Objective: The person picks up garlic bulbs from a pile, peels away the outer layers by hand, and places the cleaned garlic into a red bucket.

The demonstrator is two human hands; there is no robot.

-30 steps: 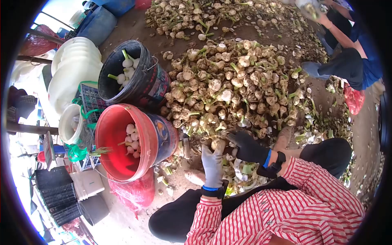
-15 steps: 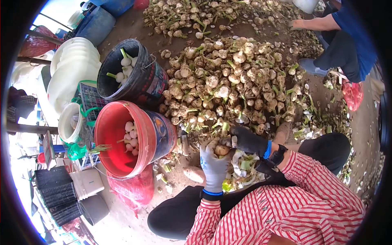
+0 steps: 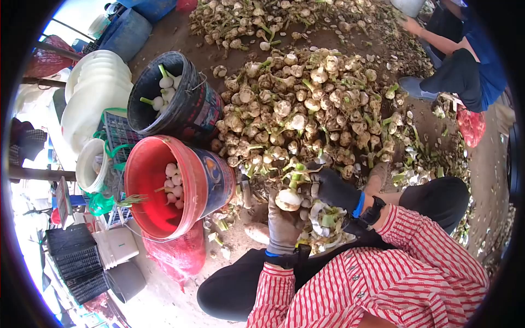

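Note:
My left hand [image 3: 283,228], in a pale grey glove, is closed round a garlic bulb [image 3: 288,200], which shows a whitish underside and a green stalk [image 3: 296,177] pointing away from me. Close on its right, my right hand [image 3: 334,189] in a black glove has its fingers curled in at the stalk, by a thin strip of dry leaf; the fingertips are partly hidden. Just below the hands lies a heap of peeled skins and leaves [image 3: 328,223] between my legs. Beyond them rises a large pile of unpeeled garlic [image 3: 306,109].
On the left, a red bucket [image 3: 143,205] and a black bucket [image 3: 139,117] each contain cleaned bulbs. A pink mesh sack [image 3: 178,259] lies below the red bucket. Another garlic pile [image 3: 246,22] is at the back. A co-worker [image 3: 476,65] sits at the upper right.
My left hand has turned, so the bulb's pale underside and green stalk now show. My right hand has shifted slightly to the right. The co-worker's arm has moved.

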